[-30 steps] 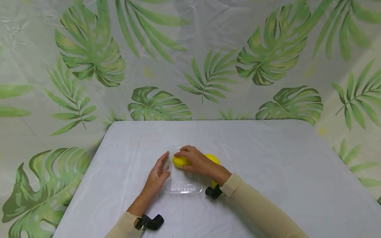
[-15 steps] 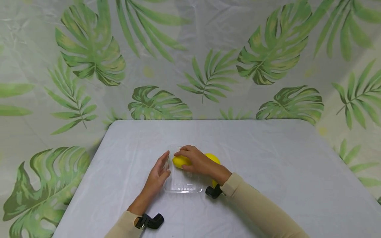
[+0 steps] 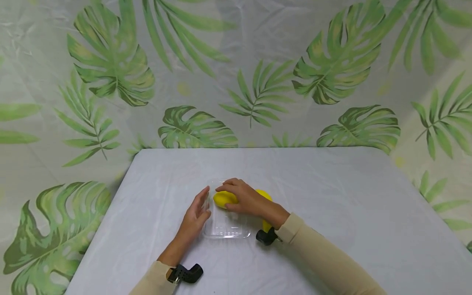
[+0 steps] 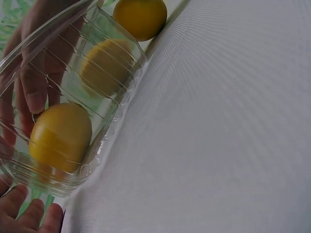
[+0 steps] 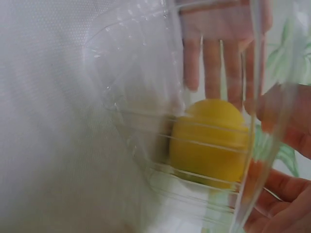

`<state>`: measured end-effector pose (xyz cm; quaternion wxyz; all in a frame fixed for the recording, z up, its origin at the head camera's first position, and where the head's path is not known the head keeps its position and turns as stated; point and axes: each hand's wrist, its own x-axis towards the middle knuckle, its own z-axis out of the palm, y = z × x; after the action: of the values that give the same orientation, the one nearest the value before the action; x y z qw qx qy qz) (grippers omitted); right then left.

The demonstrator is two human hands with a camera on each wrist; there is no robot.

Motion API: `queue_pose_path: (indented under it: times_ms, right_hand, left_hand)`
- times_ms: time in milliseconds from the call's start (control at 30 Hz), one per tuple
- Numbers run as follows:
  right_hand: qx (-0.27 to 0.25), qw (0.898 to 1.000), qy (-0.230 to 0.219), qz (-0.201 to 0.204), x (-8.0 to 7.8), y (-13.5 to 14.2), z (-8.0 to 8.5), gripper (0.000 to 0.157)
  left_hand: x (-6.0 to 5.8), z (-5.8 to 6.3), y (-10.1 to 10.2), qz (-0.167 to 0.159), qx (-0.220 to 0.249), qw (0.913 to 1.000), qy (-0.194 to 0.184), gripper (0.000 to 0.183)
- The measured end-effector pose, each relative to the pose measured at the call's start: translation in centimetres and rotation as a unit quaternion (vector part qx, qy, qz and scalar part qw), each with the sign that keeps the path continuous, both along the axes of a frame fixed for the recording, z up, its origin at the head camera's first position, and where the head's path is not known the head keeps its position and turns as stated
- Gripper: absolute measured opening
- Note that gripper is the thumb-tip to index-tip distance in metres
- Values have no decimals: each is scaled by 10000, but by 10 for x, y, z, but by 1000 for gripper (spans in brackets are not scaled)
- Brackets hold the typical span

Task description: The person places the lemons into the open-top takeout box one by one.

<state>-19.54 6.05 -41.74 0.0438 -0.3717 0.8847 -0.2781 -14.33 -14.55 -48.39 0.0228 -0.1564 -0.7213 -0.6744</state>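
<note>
A clear plastic container (image 3: 226, 230) lies on the table in front of me. Inside it, near the far end, is a lemon (image 3: 224, 199). My right hand (image 3: 245, 198) reaches over the container's right side and holds this lemon, fingertips on its far side and thumb on the near side. My left hand (image 3: 195, 215) rests along the container's left wall with fingers nearly straight. In the left wrist view, the held lemon (image 4: 60, 138) shows through the ribbed wall. The right wrist view is blurred, with the lemon (image 5: 209, 143) between the two hands.
Two more yellow fruits stand right of the container, partly hidden by my right wrist: a far one (image 3: 264, 194) and a near one (image 3: 266, 225). White cloth (image 3: 332, 192) covers the table. Behind its back edge hangs a leaf-print sheet (image 3: 265, 49).
Almost nothing differs. My right wrist has shifted very slightly to the right; the lemon, the container and my left hand stay in place.
</note>
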Motion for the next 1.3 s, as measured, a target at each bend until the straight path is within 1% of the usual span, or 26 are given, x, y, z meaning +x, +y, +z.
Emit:
queue_pose_path:
  times_ms: [133, 300, 533, 733, 867, 1033, 1300]
  right_hand:
    - [-20, 10000, 53, 0, 1, 5, 2, 46]
    - [-170, 9998, 37, 16, 4, 13, 5, 46]
    - [-190, 9997, -64, -146, 5, 24, 12, 47]
    - [-382, 9989, -101, -236, 3, 39, 16, 48]
    - [-443, 9984, -129, -314, 3, 48, 19, 47]
    - [-497, 9981, -88, -347, 2, 55, 19, 47]
    - [-589, 9968, -233, -488, 4, 70, 18, 48]
  left_hand:
    - [-1, 0, 0, -24, 70, 10000, -2, 65]
    - [0, 0, 1, -5, 139, 9999, -14, 65]
    - [0, 0, -1, 53, -44, 10000, -1, 64]
    - [0, 1, -1, 13, 45, 10000, 6, 64]
    - [0, 1, -2, 19, 11, 10000, 34, 65]
    - [0, 0, -2, 9, 54, 10000, 63, 65]
    - [0, -1, -2, 9, 72, 10000, 61, 65]
